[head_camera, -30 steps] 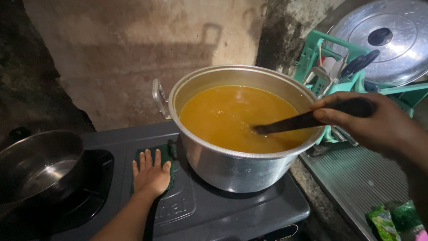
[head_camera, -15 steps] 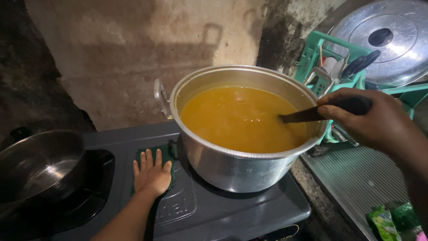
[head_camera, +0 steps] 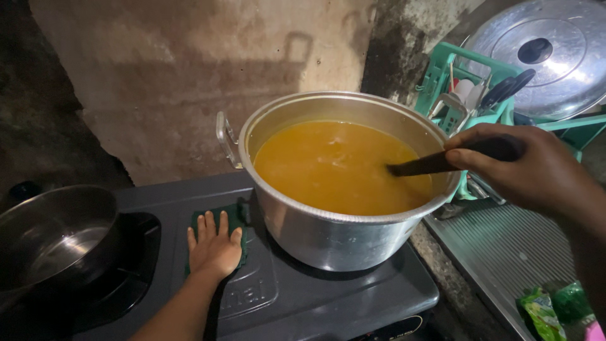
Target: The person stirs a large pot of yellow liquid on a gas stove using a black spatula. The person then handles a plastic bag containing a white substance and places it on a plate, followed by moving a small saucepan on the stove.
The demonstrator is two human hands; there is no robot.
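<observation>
Now the stove [head_camera: 353, 297], dark and flat-topped, carries everything, with the rough wall behind it. The big aluminium pot [head_camera: 334, 233] sits toward its right edge, full nearly to the rim with orange-yellow soup [head_camera: 328, 167]. At the stove's left edge stands a smaller steel pan [head_camera: 53, 237], with only a shine of liquid in its bottom. Off the right edge a green rack [head_camera: 451, 82] holds a large round lid [head_camera: 543, 57] leaning upright, and a ribbed metal draining surface [head_camera: 505, 246] runs below it.

My right hand [head_camera: 536, 173] is clamped round the dark handle of a ladle [head_camera: 435, 163], fingers wrapped tight. A second ago the ladle reached well toward the pot's middle; since then I have drawn it back, so its shaft now enters the soup close to the pot's right wall. I take that as one sweep of a stir coming round the edge.

My left hand [head_camera: 214, 249] has not moved: it lies flat, fingers spread, pressing a green cloth [head_camera: 237, 218] onto the stove top just beside the pot's base, holding nothing else
</observation>
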